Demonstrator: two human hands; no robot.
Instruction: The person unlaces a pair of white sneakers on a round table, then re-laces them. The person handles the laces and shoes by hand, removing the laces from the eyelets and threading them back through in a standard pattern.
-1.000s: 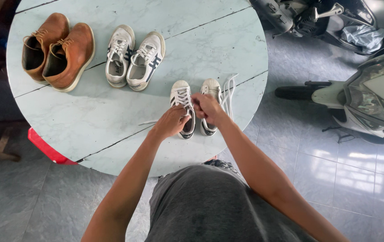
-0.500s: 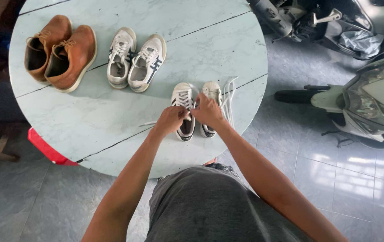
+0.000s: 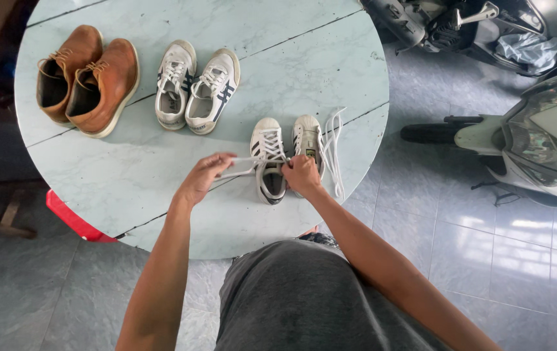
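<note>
Left hand: now out to the left of the white sneaker, apart from it; a second ago it rested on the shoe's tongue.
Lace: now drawn taut between the two hands, across the near part of the shoe; earlier slack on the table.
Right hand: drops slightly nearer, pinching the lace end beside the sneaker's right edge.

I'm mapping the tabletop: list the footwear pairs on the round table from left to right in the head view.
brown leather shoes → white sneakers with dark stripes → small white sneakers, at which the left hand pulls a lace out sideways and the right hand rests.
</note>
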